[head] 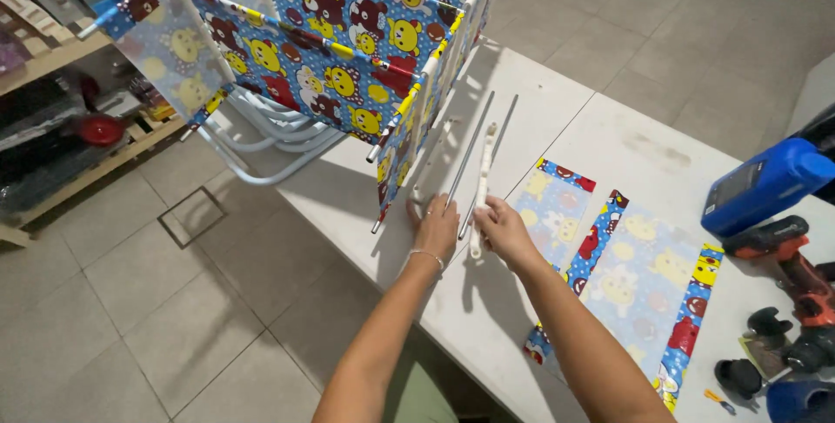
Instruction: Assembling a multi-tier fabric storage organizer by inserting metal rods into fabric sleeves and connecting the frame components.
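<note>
My left hand (pixel 435 230) rests palm-down on the white tabletop (pixel 557 119), fingers loosely spread over the near end of a thin grey metal rod (pixel 470 152), holding nothing. My right hand (pixel 500 227) closes around the near end of a white plastic tube (pixel 481 186), which lies pointing away from me beside a second grey rod (pixel 503 123). Right of it lies a flat cartoon-print fabric panel (pixel 626 284). A fabric-covered tube frame (pixel 339 49) stands far left; a red cordless drill (pixel 787 258) sits at the right edge.
</note>
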